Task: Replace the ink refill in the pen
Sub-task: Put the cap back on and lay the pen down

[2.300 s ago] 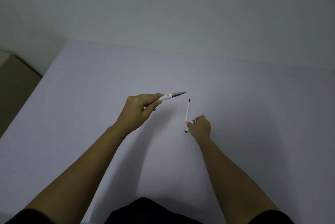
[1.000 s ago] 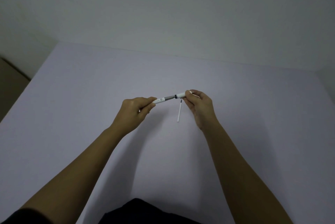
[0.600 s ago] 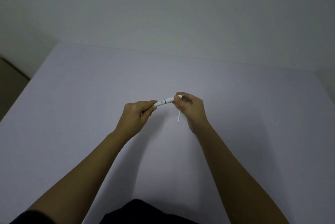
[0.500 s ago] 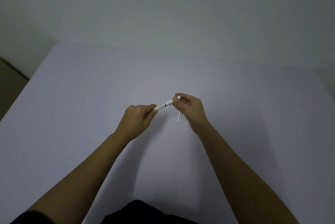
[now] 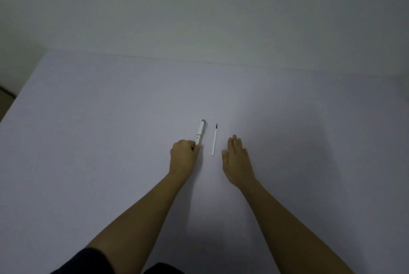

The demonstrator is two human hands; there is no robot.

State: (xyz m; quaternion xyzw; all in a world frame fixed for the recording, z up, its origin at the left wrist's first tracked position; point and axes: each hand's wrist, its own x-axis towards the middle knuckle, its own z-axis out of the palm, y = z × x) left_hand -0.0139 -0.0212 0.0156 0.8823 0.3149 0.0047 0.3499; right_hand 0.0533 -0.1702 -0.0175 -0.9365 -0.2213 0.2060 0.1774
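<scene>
The pen (image 5: 201, 132) lies on the pale worktop (image 5: 110, 118), its capped end pointing away from the person. The left hand (image 5: 183, 155) is curled around the pen's near end, fingertips pinching it against the surface. Just to the right, apart from the pen and roughly parallel to it, a thin white refill (image 5: 214, 139) with a dark tip lies loose. The right hand (image 5: 236, 158) rests open and flat on the worktop beside the refill, holding nothing.

The pen looks assembled, so the step in hand appears to be setting it down to finish. To do that well, the left hand should ease its fingers off without nudging the barrel, since a round pen on a smooth top will likely roll; keeping it clear of the loose refill avoids knocking that away. Whether the loose refill is the old one cannot be told from this view
</scene>
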